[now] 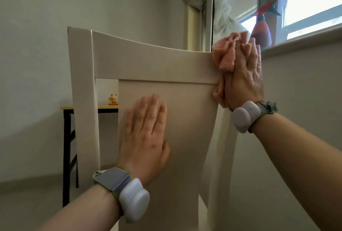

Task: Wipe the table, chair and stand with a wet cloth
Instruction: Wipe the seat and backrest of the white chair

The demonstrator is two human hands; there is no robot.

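"Against the chair [162,67]'s smooth cream back panel, what lies flat?"
"The left hand [146,138], fingers straight, holding nothing."
"And the cloth [227,51]?"
"Crumpled, peach, frayed at the edge. It sits on the chair's top right corner, pressed there by the right hand [244,80]'s straight fingers; the thumb is hidden."
"Beyond?"
"A blurred red spray bottle [261,30] on the sill [296,42]. The frame cuts off the chair's lower part."

Cream chair [151,67]: backrest upright, filling centre. Pink cloth [226,49]: bunched against chair's right post, upper right. Yellow-topped black-legged table [67,108]: mid-left, behind chair.
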